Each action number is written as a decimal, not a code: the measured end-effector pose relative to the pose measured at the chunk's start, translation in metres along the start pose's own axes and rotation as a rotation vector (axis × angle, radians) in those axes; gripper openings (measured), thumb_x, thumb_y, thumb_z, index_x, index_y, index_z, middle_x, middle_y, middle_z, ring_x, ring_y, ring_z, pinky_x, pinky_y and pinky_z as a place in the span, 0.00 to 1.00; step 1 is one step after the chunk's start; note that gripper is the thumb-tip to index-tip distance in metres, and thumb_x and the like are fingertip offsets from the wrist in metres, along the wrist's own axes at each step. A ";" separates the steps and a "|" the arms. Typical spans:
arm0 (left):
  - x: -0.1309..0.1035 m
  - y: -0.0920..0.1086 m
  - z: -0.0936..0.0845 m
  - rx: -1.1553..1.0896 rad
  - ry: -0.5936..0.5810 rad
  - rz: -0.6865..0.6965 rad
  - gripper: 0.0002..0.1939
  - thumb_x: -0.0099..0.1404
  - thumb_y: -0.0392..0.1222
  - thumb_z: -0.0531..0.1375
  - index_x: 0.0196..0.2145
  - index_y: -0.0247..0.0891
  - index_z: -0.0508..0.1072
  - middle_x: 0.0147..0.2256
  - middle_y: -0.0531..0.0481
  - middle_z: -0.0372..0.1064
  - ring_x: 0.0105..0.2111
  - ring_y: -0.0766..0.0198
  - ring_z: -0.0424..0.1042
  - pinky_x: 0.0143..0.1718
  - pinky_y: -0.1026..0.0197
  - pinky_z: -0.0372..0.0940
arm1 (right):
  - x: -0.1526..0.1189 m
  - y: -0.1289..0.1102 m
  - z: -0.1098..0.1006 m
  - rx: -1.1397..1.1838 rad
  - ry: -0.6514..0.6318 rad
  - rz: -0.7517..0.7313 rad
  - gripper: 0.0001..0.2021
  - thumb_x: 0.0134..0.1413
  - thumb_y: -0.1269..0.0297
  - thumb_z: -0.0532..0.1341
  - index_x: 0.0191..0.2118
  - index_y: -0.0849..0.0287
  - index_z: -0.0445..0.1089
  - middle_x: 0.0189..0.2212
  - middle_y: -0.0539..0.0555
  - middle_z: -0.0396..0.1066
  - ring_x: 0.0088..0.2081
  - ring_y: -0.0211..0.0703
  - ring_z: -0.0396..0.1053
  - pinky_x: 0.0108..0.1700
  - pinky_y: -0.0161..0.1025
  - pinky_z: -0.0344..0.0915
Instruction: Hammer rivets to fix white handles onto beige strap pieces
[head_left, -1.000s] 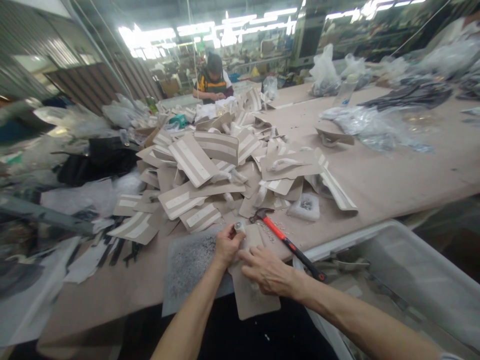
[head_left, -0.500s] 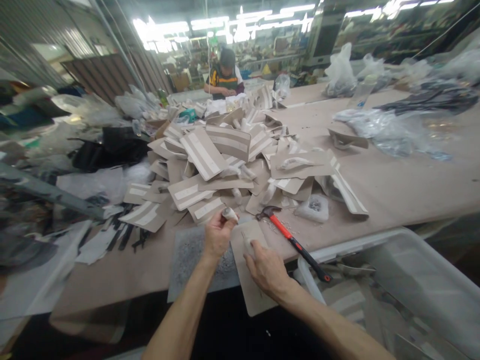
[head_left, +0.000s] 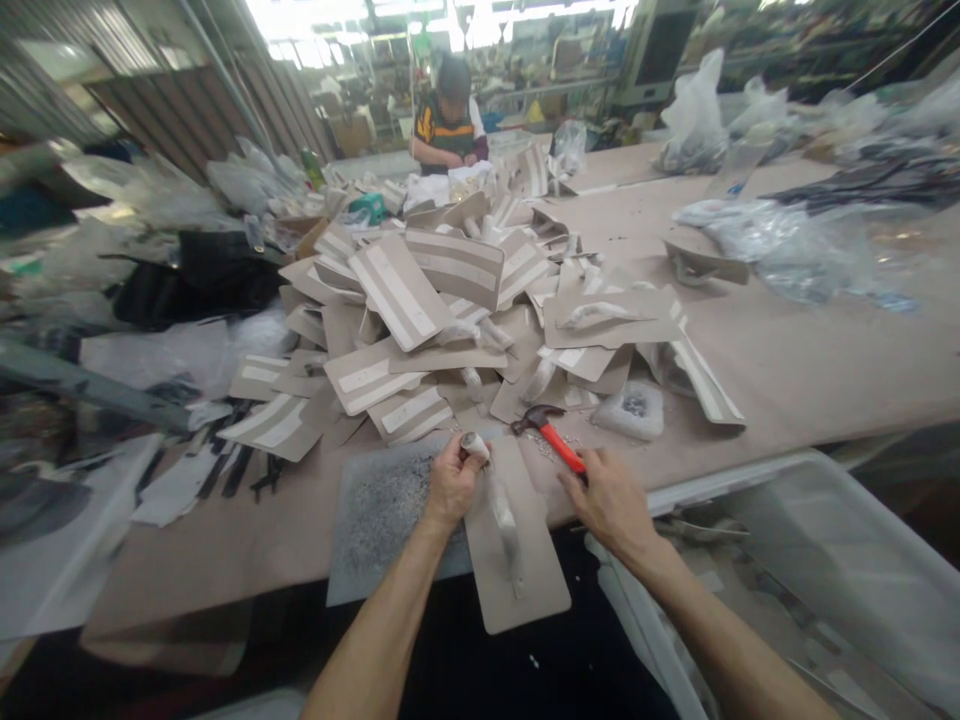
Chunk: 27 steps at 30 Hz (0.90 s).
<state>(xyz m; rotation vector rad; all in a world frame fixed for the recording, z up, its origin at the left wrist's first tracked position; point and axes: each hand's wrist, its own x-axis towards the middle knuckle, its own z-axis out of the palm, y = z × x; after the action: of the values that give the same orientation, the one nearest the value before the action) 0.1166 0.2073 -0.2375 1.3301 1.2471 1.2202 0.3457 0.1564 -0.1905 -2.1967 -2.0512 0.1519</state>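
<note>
A short white cylinder (head_left: 474,446) with a greyish round end is pinched upright in my left hand (head_left: 454,487), over the top end of a flat grey-beige panel (head_left: 491,590). A handle wrapped in clear plastic (head_left: 501,505) is fixed along that panel, which lies partly over the table edge. My right hand (head_left: 613,503) is closed around the handle of a claw hammer (head_left: 559,442) with a red shaft. The hammer's lower grip is hidden by my hand, and its head rests on the table.
A heap of similar panels (head_left: 397,290) spreads ahead. Beside the hammer sits a pouch of small metal bits (head_left: 634,410). A speckled grey sheet (head_left: 382,520) lies left of my panel; a white bin (head_left: 840,500) stands at right. Across the table a person (head_left: 450,125) works.
My right hand has left the panel's handle and moved right onto the hammer. My left hand still holds the white cylinder near the panel's top. The view has shifted slightly.
</note>
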 end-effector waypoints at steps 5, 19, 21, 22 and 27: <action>0.001 -0.001 0.000 0.058 -0.006 0.001 0.09 0.62 0.45 0.61 0.38 0.38 0.75 0.35 0.48 0.78 0.35 0.59 0.76 0.39 0.60 0.68 | 0.001 0.030 0.008 -0.091 -0.179 0.046 0.10 0.64 0.60 0.59 0.44 0.62 0.68 0.41 0.60 0.70 0.39 0.49 0.71 0.38 0.39 0.59; 0.000 -0.002 0.001 0.303 -0.133 0.248 0.08 0.63 0.37 0.56 0.38 0.40 0.74 0.31 0.50 0.72 0.32 0.61 0.70 0.36 0.62 0.63 | -0.008 -0.017 -0.036 0.915 -0.351 0.160 0.11 0.64 0.55 0.48 0.31 0.54 0.54 0.21 0.44 0.59 0.18 0.35 0.56 0.20 0.33 0.55; 0.000 -0.002 0.001 0.290 -0.135 0.250 0.07 0.65 0.38 0.56 0.38 0.39 0.73 0.30 0.51 0.71 0.31 0.62 0.69 0.36 0.62 0.63 | -0.014 -0.020 -0.047 0.699 -0.116 -0.012 0.13 0.65 0.52 0.48 0.32 0.54 0.56 0.20 0.46 0.60 0.20 0.37 0.58 0.23 0.34 0.52; -0.001 -0.002 0.001 0.287 -0.136 0.250 0.07 0.65 0.38 0.56 0.38 0.39 0.73 0.30 0.51 0.70 0.30 0.62 0.68 0.35 0.62 0.63 | -0.015 -0.020 -0.052 0.555 -0.037 -0.095 0.13 0.66 0.53 0.48 0.32 0.54 0.57 0.20 0.47 0.60 0.21 0.38 0.59 0.24 0.35 0.49; -0.002 -0.002 0.003 0.288 -0.118 0.233 0.07 0.65 0.40 0.56 0.34 0.39 0.73 0.25 0.53 0.66 0.26 0.64 0.65 0.30 0.63 0.60 | -0.012 -0.014 -0.088 0.039 -0.039 -0.403 0.10 0.66 0.62 0.50 0.33 0.56 0.61 0.20 0.50 0.63 0.19 0.38 0.57 0.26 0.39 0.39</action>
<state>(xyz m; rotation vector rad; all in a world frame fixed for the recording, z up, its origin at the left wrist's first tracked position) 0.1190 0.2055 -0.2398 1.7731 1.2418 1.1298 0.3460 0.1433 -0.1012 -1.7249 -2.4352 0.1900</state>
